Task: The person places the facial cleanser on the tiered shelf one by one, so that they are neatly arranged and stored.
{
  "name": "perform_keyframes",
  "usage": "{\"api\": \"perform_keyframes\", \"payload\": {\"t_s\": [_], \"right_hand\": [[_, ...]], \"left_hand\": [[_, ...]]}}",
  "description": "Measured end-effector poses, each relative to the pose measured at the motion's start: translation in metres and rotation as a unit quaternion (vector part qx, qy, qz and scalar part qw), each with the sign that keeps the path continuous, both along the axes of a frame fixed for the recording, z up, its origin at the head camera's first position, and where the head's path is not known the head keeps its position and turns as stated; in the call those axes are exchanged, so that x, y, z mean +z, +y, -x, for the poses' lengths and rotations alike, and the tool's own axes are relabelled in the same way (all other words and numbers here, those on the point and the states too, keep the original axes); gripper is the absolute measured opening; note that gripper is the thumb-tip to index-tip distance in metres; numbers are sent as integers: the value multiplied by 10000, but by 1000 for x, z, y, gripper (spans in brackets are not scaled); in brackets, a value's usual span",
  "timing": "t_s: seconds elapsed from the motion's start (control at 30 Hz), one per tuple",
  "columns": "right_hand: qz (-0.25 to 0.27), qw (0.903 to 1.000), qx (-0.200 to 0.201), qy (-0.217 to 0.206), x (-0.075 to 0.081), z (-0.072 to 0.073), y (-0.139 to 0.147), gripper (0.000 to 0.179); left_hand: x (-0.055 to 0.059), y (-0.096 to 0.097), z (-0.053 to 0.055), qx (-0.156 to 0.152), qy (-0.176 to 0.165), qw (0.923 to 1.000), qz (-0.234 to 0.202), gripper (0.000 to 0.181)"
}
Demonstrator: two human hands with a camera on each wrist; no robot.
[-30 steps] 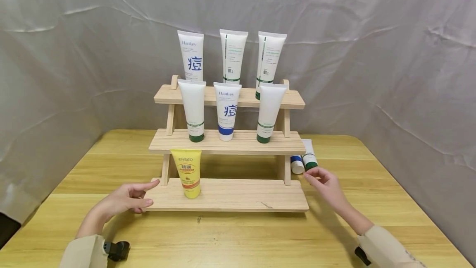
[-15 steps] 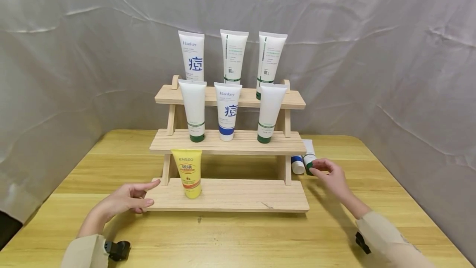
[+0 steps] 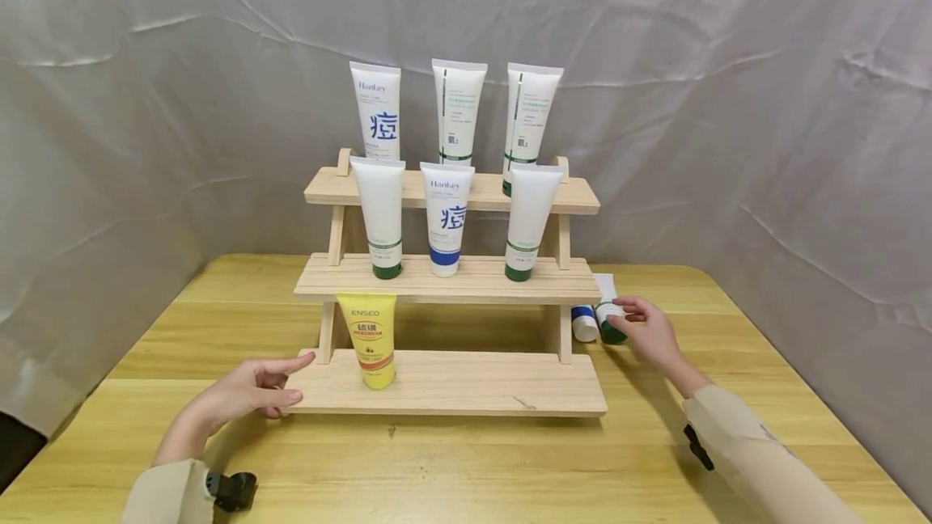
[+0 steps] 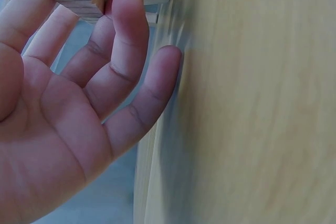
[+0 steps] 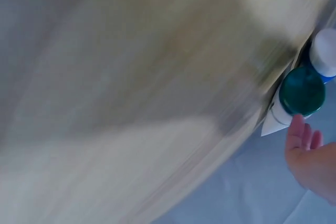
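Observation:
My left hand (image 3: 236,395) grips the left end of the bottom step of a wooden three-step display stand (image 3: 480,382). In the left wrist view, the fingers (image 4: 131,30) curl about the board's end. My right hand (image 3: 650,335) pinches a white tube with a green cap (image 3: 612,335), lying on the table right of the stand; its thumb is hidden in the right wrist view. Right beside it lies a white tube with a blue band (image 3: 584,325), partly behind the stand. A yellow tube (image 3: 371,342) stands on the bottom step, near the left hand.
Three tubes stand on the middle step, the central one blue-banded (image 3: 446,221). Another three stand on the top step, including a white tube with blue lettering (image 3: 377,111). The wooden table (image 3: 466,467) is enclosed by grey cloth (image 3: 218,144).
My right hand has moved from beside the green cap up onto the lying tube and taken hold of it. The cap has shifted slightly towards me. The left hand stays put.

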State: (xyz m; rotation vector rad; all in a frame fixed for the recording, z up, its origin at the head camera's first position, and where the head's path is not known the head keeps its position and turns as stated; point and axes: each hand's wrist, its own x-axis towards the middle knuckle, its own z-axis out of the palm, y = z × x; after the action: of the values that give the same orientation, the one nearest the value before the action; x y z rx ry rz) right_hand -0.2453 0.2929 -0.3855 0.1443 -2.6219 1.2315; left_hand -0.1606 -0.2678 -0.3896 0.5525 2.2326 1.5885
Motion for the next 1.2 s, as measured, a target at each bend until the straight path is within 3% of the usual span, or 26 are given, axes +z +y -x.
{"api": "perform_keyframes", "payload": {"t_s": [0.4, 0.63, 0.87, 1.2], "right_hand": [[-355, 9948, -17, -958, -5, 19, 5, 57], [-273, 9932, -45, -1131, -7, 26, 2, 61], [-76, 9955, 168, -932, -18, 36, 10, 67], [-169, 9903, -165, -1373, -10, 31, -1, 50]], "left_hand": [[-2, 0, 0, 7, -76, 10000, -12, 62], [-3, 0, 1, 42, -22, 10000, 13, 63], [-2, 0, 1, 18, 31, 10000, 17, 62], [-3, -1, 1, 2, 36, 10000, -15, 62]]}}
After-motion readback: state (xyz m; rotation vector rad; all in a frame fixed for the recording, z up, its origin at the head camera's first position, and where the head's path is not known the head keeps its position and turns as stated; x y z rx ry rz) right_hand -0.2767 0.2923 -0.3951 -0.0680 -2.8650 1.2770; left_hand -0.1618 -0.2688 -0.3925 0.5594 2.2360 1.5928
